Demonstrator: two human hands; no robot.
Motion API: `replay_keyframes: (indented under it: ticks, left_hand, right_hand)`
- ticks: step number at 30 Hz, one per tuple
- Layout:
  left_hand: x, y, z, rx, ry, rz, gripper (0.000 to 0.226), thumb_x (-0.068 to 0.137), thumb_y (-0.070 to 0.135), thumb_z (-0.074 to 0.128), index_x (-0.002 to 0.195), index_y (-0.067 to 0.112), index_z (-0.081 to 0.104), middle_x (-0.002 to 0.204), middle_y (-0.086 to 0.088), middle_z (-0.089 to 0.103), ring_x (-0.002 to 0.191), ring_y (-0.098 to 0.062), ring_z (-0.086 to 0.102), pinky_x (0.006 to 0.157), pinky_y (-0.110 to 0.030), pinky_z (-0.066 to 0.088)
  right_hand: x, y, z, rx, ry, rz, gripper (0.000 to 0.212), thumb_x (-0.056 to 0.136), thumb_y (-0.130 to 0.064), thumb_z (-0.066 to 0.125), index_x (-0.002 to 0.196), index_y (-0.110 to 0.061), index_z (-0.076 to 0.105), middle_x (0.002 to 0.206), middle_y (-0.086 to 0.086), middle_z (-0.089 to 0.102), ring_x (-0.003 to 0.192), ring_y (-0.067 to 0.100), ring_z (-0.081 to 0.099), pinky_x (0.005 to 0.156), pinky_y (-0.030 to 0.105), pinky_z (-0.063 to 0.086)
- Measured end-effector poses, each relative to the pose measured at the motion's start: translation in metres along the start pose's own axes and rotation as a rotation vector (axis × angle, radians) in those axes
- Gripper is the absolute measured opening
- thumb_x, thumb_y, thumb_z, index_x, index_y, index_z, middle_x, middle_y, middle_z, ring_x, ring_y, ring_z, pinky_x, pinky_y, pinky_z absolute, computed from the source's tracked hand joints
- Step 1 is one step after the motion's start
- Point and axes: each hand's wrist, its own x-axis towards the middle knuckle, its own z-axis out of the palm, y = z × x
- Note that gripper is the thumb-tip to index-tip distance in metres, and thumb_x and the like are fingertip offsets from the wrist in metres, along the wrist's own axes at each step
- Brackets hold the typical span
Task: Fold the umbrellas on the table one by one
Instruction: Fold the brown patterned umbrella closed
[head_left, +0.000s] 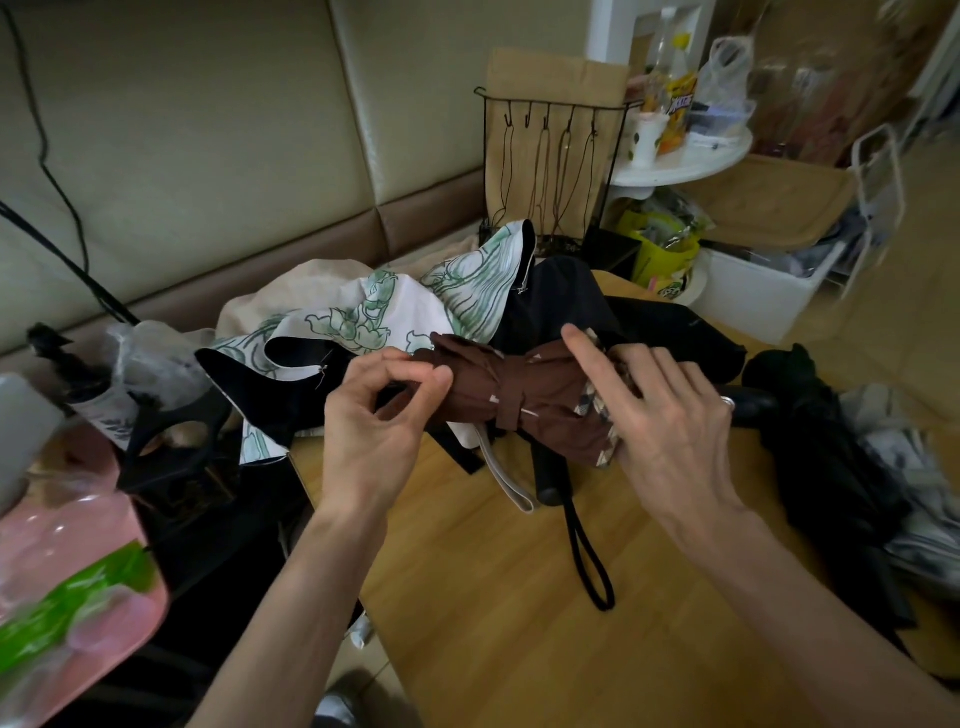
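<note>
A brown umbrella (524, 400) lies rolled up across the middle of the wooden table (519, 597), a strap wrapped around its waist. My left hand (379, 415) pinches the brown fabric at its left end. My right hand (660, 415) grips its right end, index finger raised, near the checked trim. Behind it sprawls an unfolded white umbrella with green print and black lining (363, 317). A black umbrella (649, 322) lies loose behind that, and its handle with a wrist loop (587, 551) hangs toward me.
Another black bundle (826, 467) lies at the table's right edge. A pink tray with plastic bags (67, 582) stands at the left. A wire hook rack (550, 171) and a cluttered round white shelf (685, 156) stand behind the table, beside a beige sofa (208, 130).
</note>
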Motion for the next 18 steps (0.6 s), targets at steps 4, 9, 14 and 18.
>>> replay_keyframes:
  ticks: [4, 9, 14, 18]
  left_hand:
    - [0.002, 0.003, -0.004, -0.010, -0.060, -0.044, 0.027, 0.095, 0.010, 0.074, 0.118, 0.018, 0.060, 0.126, -0.003, 0.064, 0.108, -0.009, 0.068, 0.088, -0.028, 0.056]
    - [0.006, 0.004, -0.003, 0.099, 0.027, -0.039, 0.034, 0.096, 0.042, 0.072, 0.099, 0.008, 0.070, 0.096, 0.003, 0.075, 0.086, -0.002, 0.069, 0.077, -0.018, 0.055]
    - [0.009, -0.001, -0.009, 0.044, 0.015, -0.093, 0.025, 0.094, 0.025, 0.078, 0.097, 0.000, 0.077, 0.091, -0.006, 0.080, 0.085, -0.010, 0.075, 0.076, -0.021, 0.061]
    - [0.007, 0.002, -0.011, -0.172, -0.005, -0.228, 0.024, 0.094, 0.024, 0.076, 0.107, 0.004, 0.080, 0.114, -0.009, 0.079, 0.105, -0.016, 0.074, 0.085, -0.024, 0.058]
  right_hand:
    - [-0.001, 0.005, 0.000, -0.035, 0.066, -0.073, 0.077, 0.094, 0.002, 0.074, 0.161, -0.018, 0.042, 0.109, 0.012, 0.065, 0.095, 0.029, 0.064, 0.078, 0.042, 0.047]
    - [-0.002, 0.000, 0.000, -0.029, 0.132, -0.158, 0.065, 0.097, 0.002, 0.072, 0.156, -0.018, 0.052, 0.109, 0.013, 0.068, 0.097, 0.030, 0.068, 0.079, 0.043, 0.052]
    - [-0.002, -0.002, 0.001, -0.020, 0.145, -0.177, 0.058, 0.100, 0.006, 0.065, 0.152, -0.019, 0.057, 0.108, 0.012, 0.069, 0.096, 0.030, 0.068, 0.079, 0.042, 0.051]
    - [0.000, 0.001, 0.002, -0.008, 0.119, -0.135, 0.062, 0.098, 0.011, 0.064, 0.153, -0.017, 0.055, 0.108, 0.014, 0.068, 0.094, 0.032, 0.066, 0.076, 0.044, 0.049]
